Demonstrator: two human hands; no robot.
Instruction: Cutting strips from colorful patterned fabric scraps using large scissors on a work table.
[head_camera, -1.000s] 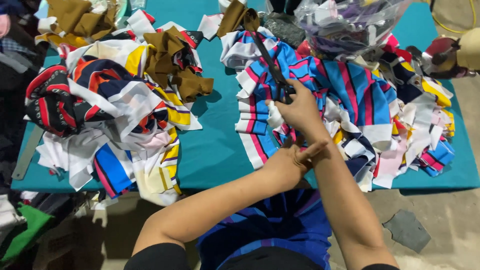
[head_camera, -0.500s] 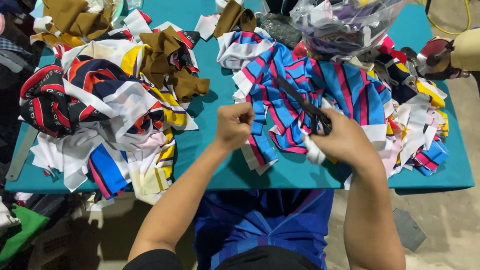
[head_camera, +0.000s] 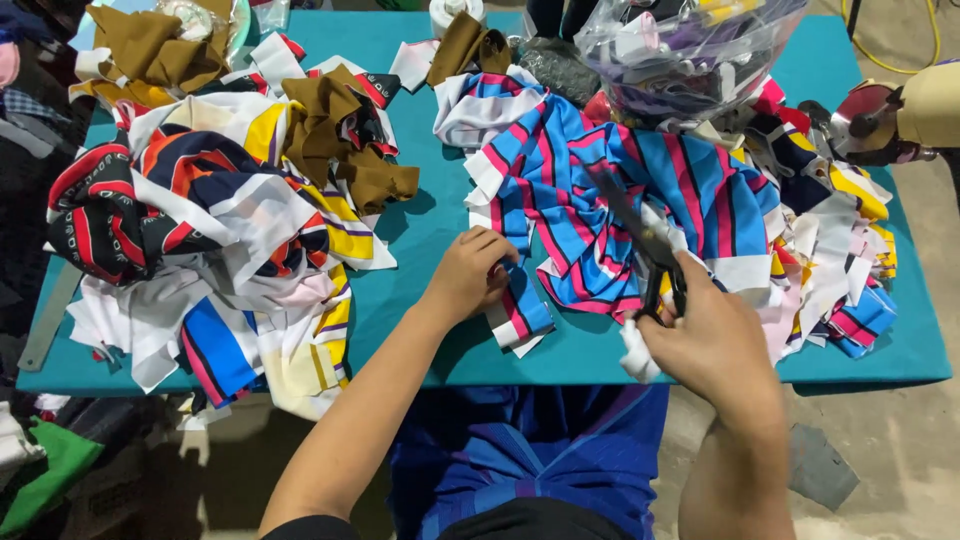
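My left hand (head_camera: 468, 274) pinches the edge of a blue, pink and white striped cloth (head_camera: 590, 190) lying on the teal table (head_camera: 430, 210). My right hand (head_camera: 712, 340) grips black scissors (head_camera: 640, 235), whose blades point up and left over the same cloth. A white strip hangs below my right hand at the table's front edge.
A heap of mixed cloth scraps (head_camera: 210, 230) fills the left half of the table, with brown pieces (head_camera: 340, 140) on top. A clear plastic bag of scraps (head_camera: 680, 50) sits at the back. More striped offcuts (head_camera: 830, 250) lie at right. A round-bladed cutter (head_camera: 880, 120) is at far right.
Both hands have moved apart. My left hand went left with the cloth's edge and my right hand drew the scissors down and right toward the table's front.
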